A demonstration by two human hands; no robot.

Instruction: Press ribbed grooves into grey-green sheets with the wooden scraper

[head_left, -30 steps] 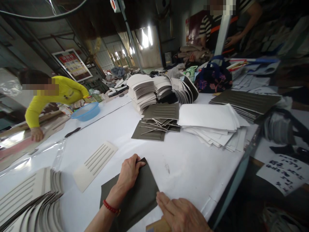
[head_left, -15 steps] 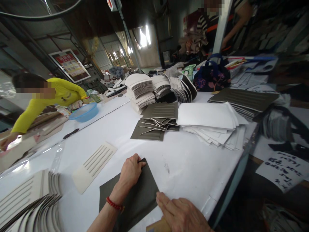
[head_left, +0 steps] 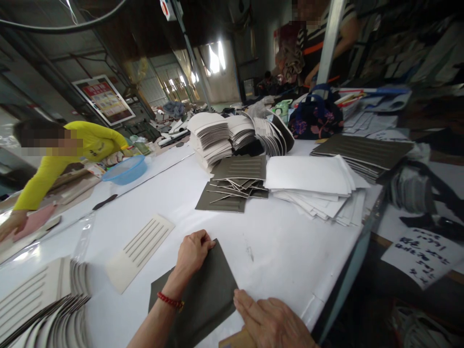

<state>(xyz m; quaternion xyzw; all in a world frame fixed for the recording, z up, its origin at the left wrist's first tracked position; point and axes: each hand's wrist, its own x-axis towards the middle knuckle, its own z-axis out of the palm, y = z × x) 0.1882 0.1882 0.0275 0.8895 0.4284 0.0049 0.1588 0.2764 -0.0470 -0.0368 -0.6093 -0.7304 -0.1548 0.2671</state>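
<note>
A dark olive sheet (head_left: 206,295), smooth side up, lies on the white table in front of me. My left hand (head_left: 194,249) is closed at the sheet's far corner, with thumb and fingertips pinching the edge. At the near right, my right hand (head_left: 273,314) rests with its fingertips against the sheet's right corner. Under that hand's palm is a tan, wooden-looking piece (head_left: 237,340), mostly hidden by the hand and the frame's edge. Left of the sheet lies a single cream panel (head_left: 143,251) with raised ribs.
Ribbed cream panels (head_left: 43,299) are stacked at near left. Ahead stand ribbed olive panels (head_left: 239,169), white sheets (head_left: 308,174) and curved pale pieces (head_left: 210,130). A blue basin (head_left: 126,169) sits farther left, near a person in a yellow sleeve (head_left: 39,183).
My left hand has shifted slightly left along the sheet's far edge, while my right hand stays nearly still. The yellow-sleeved person's hand has moved, and a pink piece shows beside it.
</note>
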